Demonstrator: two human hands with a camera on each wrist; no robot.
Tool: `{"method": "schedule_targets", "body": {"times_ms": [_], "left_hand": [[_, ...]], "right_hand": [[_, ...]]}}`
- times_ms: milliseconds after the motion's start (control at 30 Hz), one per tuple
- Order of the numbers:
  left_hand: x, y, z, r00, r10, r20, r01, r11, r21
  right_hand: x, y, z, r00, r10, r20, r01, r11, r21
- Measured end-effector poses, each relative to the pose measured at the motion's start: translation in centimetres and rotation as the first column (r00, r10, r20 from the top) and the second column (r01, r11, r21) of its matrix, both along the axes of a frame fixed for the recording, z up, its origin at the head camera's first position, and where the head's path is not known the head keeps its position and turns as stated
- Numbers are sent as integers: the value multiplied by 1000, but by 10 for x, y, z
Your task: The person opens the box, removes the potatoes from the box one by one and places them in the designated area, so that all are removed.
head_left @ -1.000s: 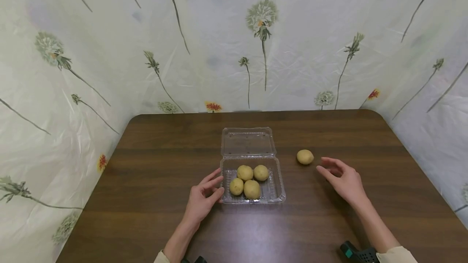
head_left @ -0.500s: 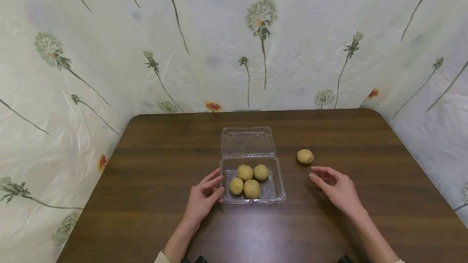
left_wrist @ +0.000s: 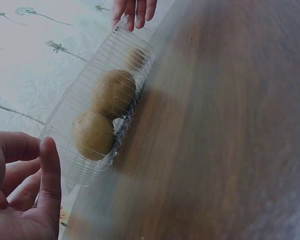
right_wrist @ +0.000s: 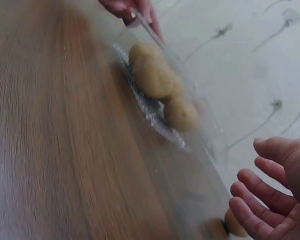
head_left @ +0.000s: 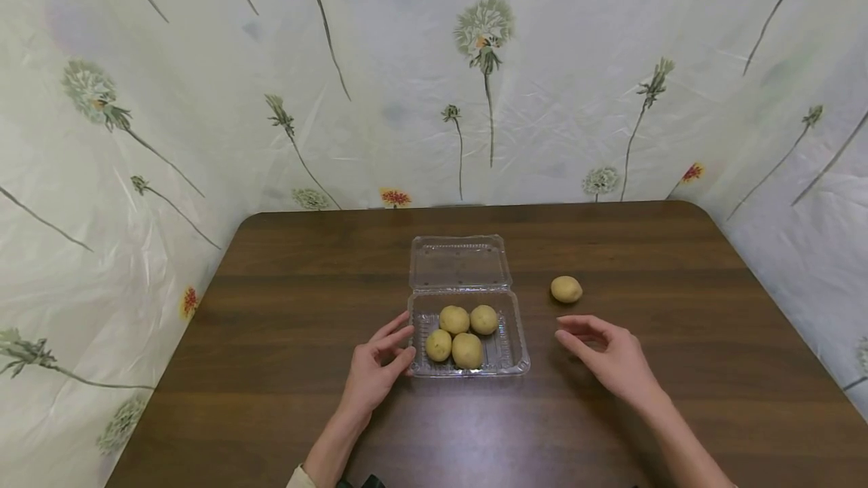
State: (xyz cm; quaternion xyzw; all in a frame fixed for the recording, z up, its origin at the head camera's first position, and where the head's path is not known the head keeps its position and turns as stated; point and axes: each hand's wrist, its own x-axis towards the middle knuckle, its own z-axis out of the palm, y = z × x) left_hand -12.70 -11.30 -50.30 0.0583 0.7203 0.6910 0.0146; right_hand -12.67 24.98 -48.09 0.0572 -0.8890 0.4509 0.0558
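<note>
A clear plastic clamshell container point(head_left: 505, 349) lies with its lid point(head_left: 459, 262) folded back, away from me. Several potatoes point(head_left: 467, 351) are grouped in its base, toward the left. My left hand point(head_left: 376, 367) pinches the container's left rim between thumb and fingers, as the left wrist view shows close up. To the right of the container, a lone potato point(head_left: 566, 289) lies on the table. Just below that potato hovers my right hand point(head_left: 610, 356), its fingers relaxed and a little bent, holding nothing. In the right wrist view the same hand point(right_wrist: 277, 195) has thumb and fingers apart.
Everything stands on a dark brown wooden table point(head_left: 305, 262) with rounded far corners. A pale plastic sheet point(head_left: 380, 81) printed with dandelions hangs behind the table and along both sides.
My right hand has moved left and slightly toward me, from beside the lone potato to between it and the container. The left hand, container and potatoes have stayed in place.
</note>
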Motion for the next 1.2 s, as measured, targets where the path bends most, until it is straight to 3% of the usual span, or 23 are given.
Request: {"method": "schedule_targets", "body": {"times_ms": [600,1200], "left_hand": [[0,0,-2,1000,-4,1,4,999,33],[0,-1,-1,1000,-11,26,10,1000,22]], "right_hand": [[-2,-27,11,997,75,-18,-77,993,-88],[-7,-65,24,980,197,-21,-197,961,-194]]}}
